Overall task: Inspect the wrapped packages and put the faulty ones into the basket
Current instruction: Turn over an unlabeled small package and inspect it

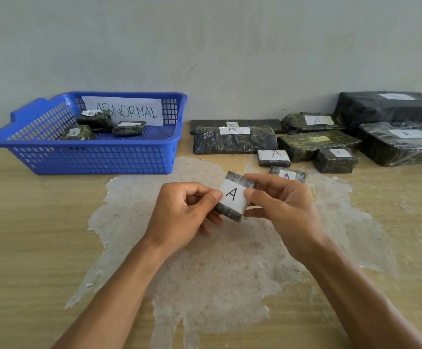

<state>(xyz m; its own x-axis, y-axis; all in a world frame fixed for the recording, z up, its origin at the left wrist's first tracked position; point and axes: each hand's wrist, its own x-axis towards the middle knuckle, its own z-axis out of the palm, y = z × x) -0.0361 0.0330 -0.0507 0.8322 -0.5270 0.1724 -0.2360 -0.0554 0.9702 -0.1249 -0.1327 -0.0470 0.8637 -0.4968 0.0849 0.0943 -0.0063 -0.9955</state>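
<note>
Both hands up over table centre: my left hand [182,212] and right hand [284,210] pinch small wrapped pkg [234,197], label "A" facing me, held off table. Blue basket [84,157] far left, marked ABNORMAL, holds 3 pkgs. Other pkgs at right rear.

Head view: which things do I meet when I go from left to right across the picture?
Blue basket → left hand → held package marked A → right hand → big package marked A at the far right.
</note>
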